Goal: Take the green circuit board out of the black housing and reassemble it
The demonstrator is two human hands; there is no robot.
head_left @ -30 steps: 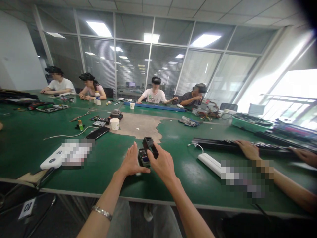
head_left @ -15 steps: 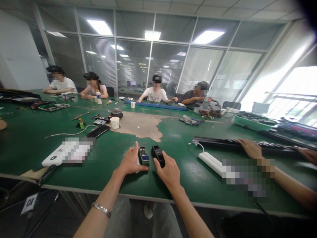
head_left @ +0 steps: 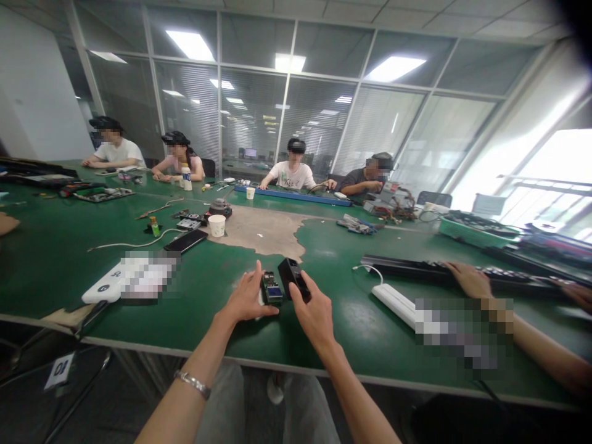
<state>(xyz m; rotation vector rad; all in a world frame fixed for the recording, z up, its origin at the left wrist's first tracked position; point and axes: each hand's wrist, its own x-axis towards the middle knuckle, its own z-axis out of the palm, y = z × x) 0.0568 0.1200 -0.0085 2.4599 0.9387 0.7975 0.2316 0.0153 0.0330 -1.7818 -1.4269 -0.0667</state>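
My left hand (head_left: 247, 300) grips the left side of a small dark electronic module (head_left: 272, 288) with a lit colour screen, which sits low over the green tabletop (head_left: 78, 277). My right hand (head_left: 314, 314) holds a black box-shaped device (head_left: 291, 277) by its lower end, tilted up just right of the module. The two objects are very close, and I cannot tell if they touch. My fingers hide part of the module's edge and the black device's underside.
Near my hands lie a white power strip (head_left: 393, 298), a white power bank (head_left: 104, 290), a black phone (head_left: 185, 240) and a paper cup (head_left: 216, 226). A worn tan patch (head_left: 259, 237) marks the tabletop. A co-worker's hand (head_left: 469, 279) rests on a long black board at right. Several seated people work farther along.
My right hand has lifted the black device from the table and tilted it toward the module. Half a second ago it stood on the tabletop. The module has barely moved.
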